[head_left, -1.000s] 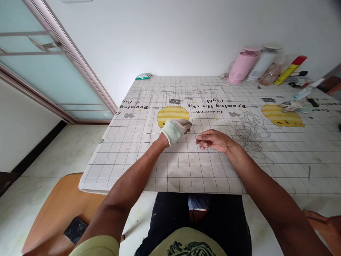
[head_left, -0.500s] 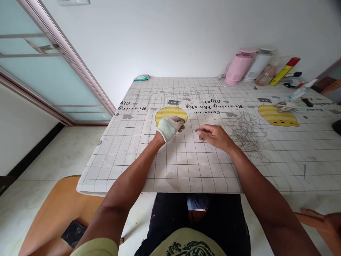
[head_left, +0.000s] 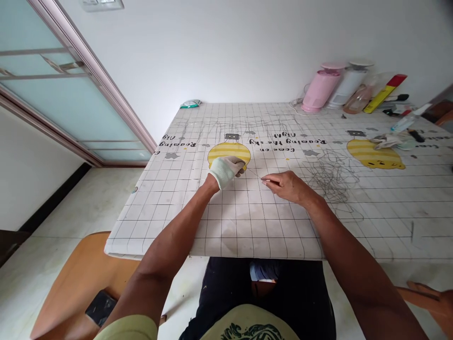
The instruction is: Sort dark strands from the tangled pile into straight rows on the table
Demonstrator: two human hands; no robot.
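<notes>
Head view: on the desk (head_left: 247,231), left of the tangle (head_left: 329,178), the gloved left hand (head_left: 227,171) and bare right hand (head_left: 288,185) pinch a thin strand (head_left: 255,174) between them. The strand probably handles best under light, even tension, clear of the tangle. The hands' gap is wider than a second earlier, when no strand showed.

Gloved left hand (head_left: 231,170) closed, bare right hand (head_left: 281,184) pinching; both forearms reaching forward, converging, hands apart.

One end of the thin wire (head_left: 255,174) hidden in the gloved left hand (head_left: 229,171), wall switch (head_left: 102,4) cut off above
</notes>
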